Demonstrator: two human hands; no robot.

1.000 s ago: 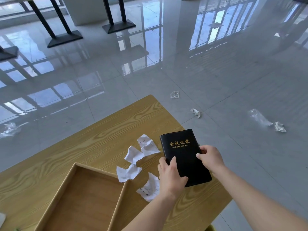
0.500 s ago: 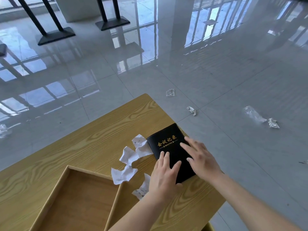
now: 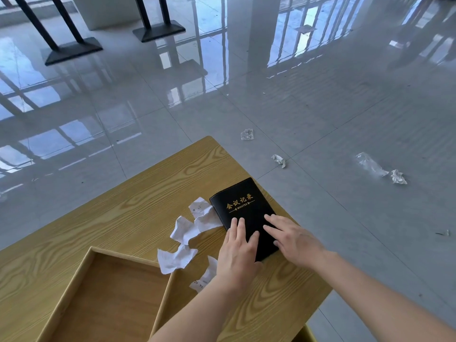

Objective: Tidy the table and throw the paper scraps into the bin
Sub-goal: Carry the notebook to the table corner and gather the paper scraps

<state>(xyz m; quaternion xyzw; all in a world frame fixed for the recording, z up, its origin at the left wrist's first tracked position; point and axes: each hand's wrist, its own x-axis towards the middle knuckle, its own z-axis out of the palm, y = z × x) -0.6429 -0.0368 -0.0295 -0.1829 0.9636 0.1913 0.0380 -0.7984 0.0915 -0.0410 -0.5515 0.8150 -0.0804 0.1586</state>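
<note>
A second ago both hands gripped the black notebook (image 3: 240, 206) by its near end and held it tilted up off the counter (image 3: 138, 206). Half a second ago it already lay flat, and it lies the same way now, closed and cover up with gold lettering showing, close to the counter's right edge. The left hand (image 3: 238, 257) no longer grips. It rests palm down with straight fingers on the near left part of the cover, holding nothing. The right hand (image 3: 296, 239) likewise lies open, its fingers spread flat across the near right part of the cover and its heel over the counter's edge. The white paper scraps (image 3: 183, 229) are still on the counter just left of the notebook. One touches the notebook's left edge, two lie between it and the wooden tray (image 3: 128, 256), and one is partly hidden under the left wrist. The tray sits at the near left of the counter. Crumpled bits (image 3: 279, 160) lie scattered on the glossy tiled floor (image 3: 345, 119) beyond.
</note>
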